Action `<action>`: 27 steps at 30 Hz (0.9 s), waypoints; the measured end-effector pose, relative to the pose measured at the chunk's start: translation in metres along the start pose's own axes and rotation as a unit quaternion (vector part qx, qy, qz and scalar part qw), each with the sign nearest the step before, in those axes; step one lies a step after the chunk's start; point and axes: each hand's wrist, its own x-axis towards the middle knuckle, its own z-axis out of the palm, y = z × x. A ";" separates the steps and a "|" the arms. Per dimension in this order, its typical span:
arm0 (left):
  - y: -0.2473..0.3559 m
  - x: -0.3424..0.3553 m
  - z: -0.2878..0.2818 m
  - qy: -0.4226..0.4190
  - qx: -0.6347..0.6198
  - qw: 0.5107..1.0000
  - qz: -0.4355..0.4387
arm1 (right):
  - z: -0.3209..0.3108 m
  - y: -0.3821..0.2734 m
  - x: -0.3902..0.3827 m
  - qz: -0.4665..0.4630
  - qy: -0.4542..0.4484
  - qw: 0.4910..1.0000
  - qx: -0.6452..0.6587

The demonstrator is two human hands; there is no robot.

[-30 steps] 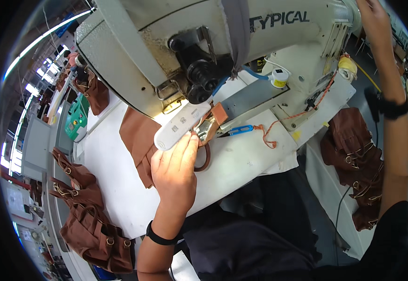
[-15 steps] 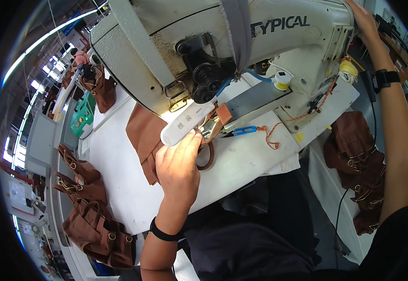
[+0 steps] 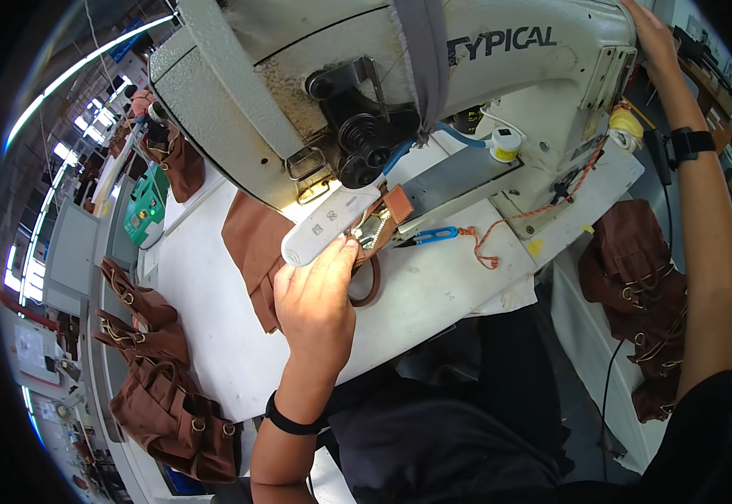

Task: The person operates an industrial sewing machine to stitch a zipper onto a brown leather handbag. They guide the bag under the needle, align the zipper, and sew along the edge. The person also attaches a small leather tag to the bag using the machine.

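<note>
A large off-white sewing machine (image 3: 513, 59) fills the upper middle. My left hand (image 3: 320, 294) is at its needle area, fingers together and pinching the edge of a brown leather bag (image 3: 253, 244). Part of the bag spreads over the table behind the hand, and a looped handle (image 3: 372, 290) curves out beside it. A pale oblong lamp housing (image 3: 328, 225) covers the needle and some of the work. At the upper right, my right hand (image 3: 653, 38) reaches to the machine's far end. Its fingertips are hidden behind the casing there.
Blue thread snips (image 3: 431, 236) on an orange cord lie beside the machine arm, near a small white bottle (image 3: 505, 144). Brown bags (image 3: 177, 420) are piled at the left table edge; others (image 3: 635, 286) lie on the right. A green box-shaped device (image 3: 146, 210) stands at the back left.
My view has shifted slightly, so the machine head and my left hand appear a little further left. Both hands keep their places at the machine.
</note>
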 end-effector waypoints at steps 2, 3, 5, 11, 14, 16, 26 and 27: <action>0.000 0.001 -0.001 -0.005 0.005 1.000 0.002 | -0.002 0.004 0.004 -0.012 -0.006 1.000 0.006; 0.001 0.001 -0.001 -0.006 0.007 1.000 0.002 | -0.002 0.005 0.005 -0.019 -0.009 1.000 0.009; 0.001 0.000 -0.001 -0.008 0.009 1.000 0.000 | 0.001 0.002 -0.004 -0.021 -0.003 0.999 0.030; 0.000 -0.001 0.001 0.000 0.003 1.000 0.002 | -0.002 0.024 -0.001 -0.057 0.019 0.995 0.074; 0.000 -0.004 0.004 0.006 0.006 1.000 -0.002 | -0.002 0.033 0.002 -0.056 0.036 0.994 0.086; 0.001 -0.005 0.006 0.007 0.000 1.000 -0.007 | -0.002 0.033 0.003 -0.058 0.043 0.994 0.087; 0.004 -0.013 0.014 0.036 -0.015 0.999 -0.032 | -0.011 -0.021 0.037 0.091 -0.080 0.988 -0.091; 0.004 -0.016 0.011 0.024 -0.006 0.999 -0.034 | 0.002 0.005 0.036 0.087 -0.095 0.991 -0.038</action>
